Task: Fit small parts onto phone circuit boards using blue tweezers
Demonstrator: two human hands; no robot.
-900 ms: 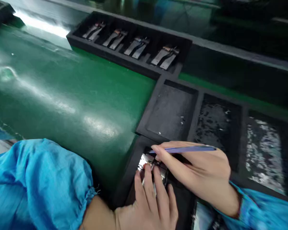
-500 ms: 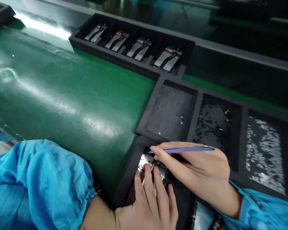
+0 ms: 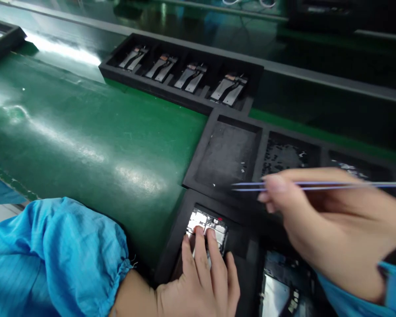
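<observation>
My left hand (image 3: 206, 275) rests flat with fingers spread on an opened phone (image 3: 200, 219), whose bare circuit boards show past the fingertips. This phone lies in a recess of a black foam tray (image 3: 181, 224), and its lower part is hidden under the hand. Pinched between my right thumb and fingers is a pair of slim purple-blue tweezers (image 3: 320, 183), blurred by motion. My right hand (image 3: 336, 229) is raised to the right of the phone, with the tweezer tips apart and pointing left. Below it sits a second opened phone (image 3: 277, 290).
A black parts tray (image 3: 203, 149) holds scattered small pieces in its compartments. Farther back, another black tray (image 3: 158, 90) carries several metal phone parts (image 3: 229, 89). A dark tray (image 3: 6, 46) stands at the far left on the green tabletop (image 3: 119, 136).
My right hand has lifted off the phone and moved right with the tweezers, uncovering the phone's upper end. My left hand stays on the phone.
</observation>
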